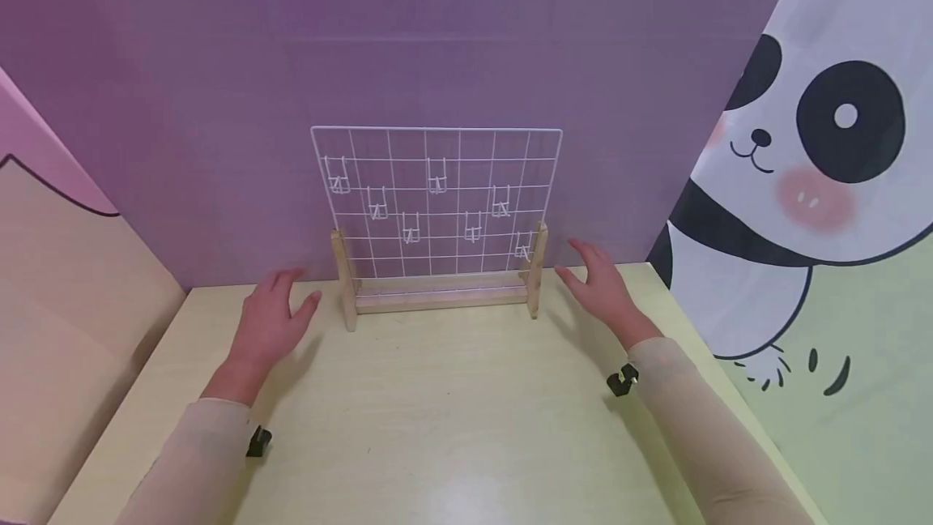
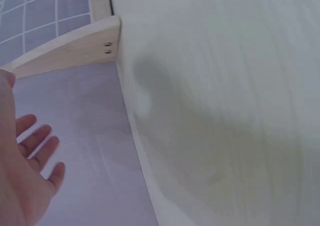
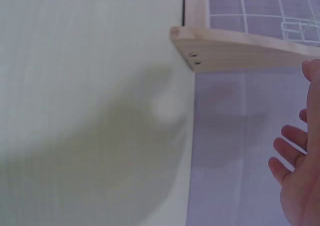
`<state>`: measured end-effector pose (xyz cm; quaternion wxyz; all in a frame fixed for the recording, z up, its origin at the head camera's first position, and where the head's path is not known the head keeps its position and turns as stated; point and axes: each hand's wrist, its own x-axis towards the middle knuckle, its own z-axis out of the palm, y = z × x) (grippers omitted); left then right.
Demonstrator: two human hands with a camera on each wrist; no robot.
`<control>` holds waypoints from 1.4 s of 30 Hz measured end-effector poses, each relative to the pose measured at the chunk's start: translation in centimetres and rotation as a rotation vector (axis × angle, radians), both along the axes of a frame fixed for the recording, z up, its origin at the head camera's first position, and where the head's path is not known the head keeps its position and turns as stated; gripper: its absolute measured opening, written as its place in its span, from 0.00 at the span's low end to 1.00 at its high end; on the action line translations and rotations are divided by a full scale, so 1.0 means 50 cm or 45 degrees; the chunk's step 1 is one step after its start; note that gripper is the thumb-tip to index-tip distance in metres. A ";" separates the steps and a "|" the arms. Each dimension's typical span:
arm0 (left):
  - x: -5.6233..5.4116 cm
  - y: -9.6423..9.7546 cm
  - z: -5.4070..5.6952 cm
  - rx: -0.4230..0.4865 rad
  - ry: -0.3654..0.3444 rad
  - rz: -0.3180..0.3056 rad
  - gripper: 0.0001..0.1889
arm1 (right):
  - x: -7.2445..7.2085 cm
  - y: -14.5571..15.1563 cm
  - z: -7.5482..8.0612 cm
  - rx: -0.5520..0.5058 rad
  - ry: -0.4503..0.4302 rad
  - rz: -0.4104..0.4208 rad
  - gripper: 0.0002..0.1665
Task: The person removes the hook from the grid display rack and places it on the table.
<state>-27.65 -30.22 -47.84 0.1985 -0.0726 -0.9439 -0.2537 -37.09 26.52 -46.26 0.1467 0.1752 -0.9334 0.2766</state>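
A white wire grid rack (image 1: pixel 445 201) stands upright in a wooden base (image 1: pixel 440 304) at the back of the table, with several small white wire hooks (image 1: pixel 437 183) hung on its mesh. My left hand (image 1: pixel 270 318) hovers just left of the base, fingers apart and holding nothing. On the other side, my right hand (image 1: pixel 601 286) is held near the right wooden upright (image 1: pixel 537 270), likewise bare. Both wrist views show a gap between hand and wood: the left upright (image 2: pixel 70 48) has two screws, as does the right one (image 3: pixel 240 51).
The pale wooden table (image 1: pixel 437 428) reaches forward from the rack. A purple backdrop (image 1: pixel 437 39) rises behind it. At the right hangs a panda-printed sheet (image 1: pixel 765 282), and a pink and beige sheet (image 1: pixel 66 282) borders the left side. Each sleeve carries a small black clip (image 1: pixel 258 441).
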 end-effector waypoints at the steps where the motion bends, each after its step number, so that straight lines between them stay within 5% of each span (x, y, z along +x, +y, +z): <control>1: 0.000 0.002 0.003 0.024 0.030 -0.012 0.31 | 0.000 -0.004 0.003 -0.041 0.000 0.013 0.40; 12: -0.010 0.033 0.047 0.152 0.131 -0.030 0.25 | -0.011 -0.045 0.036 -0.294 0.129 0.138 0.31; 17: -0.018 0.045 0.063 0.181 0.141 -0.034 0.24 | -0.018 -0.059 0.050 -0.326 0.115 0.154 0.29; 25: -0.037 0.064 0.083 0.237 0.282 -0.066 0.18 | -0.025 -0.070 0.071 -0.407 0.111 0.179 0.28; 34: -0.047 0.085 0.121 0.350 0.294 -0.036 0.19 | -0.033 -0.086 0.082 -0.499 0.101 0.184 0.24; 42: -0.062 0.098 0.138 0.434 0.472 -0.050 0.15 | -0.040 -0.100 0.089 -0.562 0.131 0.210 0.19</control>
